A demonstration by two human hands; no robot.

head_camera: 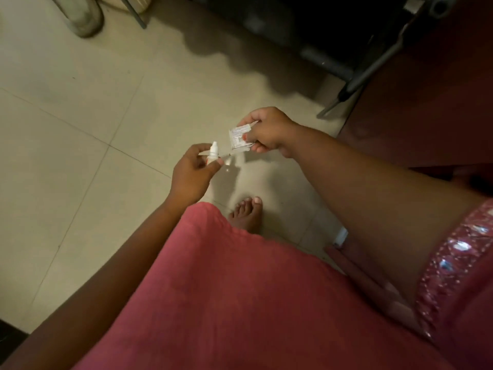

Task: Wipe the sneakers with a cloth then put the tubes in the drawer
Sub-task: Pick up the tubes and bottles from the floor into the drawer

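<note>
Left hand: fingers curled, pinching a small white tube near its lower end, nozzle pointing up.
Right hand: fingers and thumb curled round a flattened white packet with small print, too blurred to read.
Tube position: held in the air over the floor, just left of the packet, apart from it.
Packet position: held a little higher than the tube, its lower edge near the tube's tip but not touching.
Tubes counted: one plainly seen; whether the packet holds another, cannot tell.
Packets counted: one.
Sneakers, cloth, drawer: none in view.
Floor: pale square tiles with thin joints, dim light, a scalloped shadow near the top middle.
Foot: one bare foot on the tiles below the hands, toes pointing away.
Garment: pink cloth across the lower frame, covering the lap and hiding the floor beneath.
Trim: shiny sequinned band at the right edge, beside the right arm.
Dark frame: metal bars and a leg at the upper right, standing on the tiles, well apart from the hands.
Dark red surface: right of the frame, behind the right forearm.
Grey rounded thing: upper left corner, on the floor, too blurred to name.
Thin rod: slanting beside it, one.
In the way: the right forearm crosses the lower right and hides the floor there.
</note>
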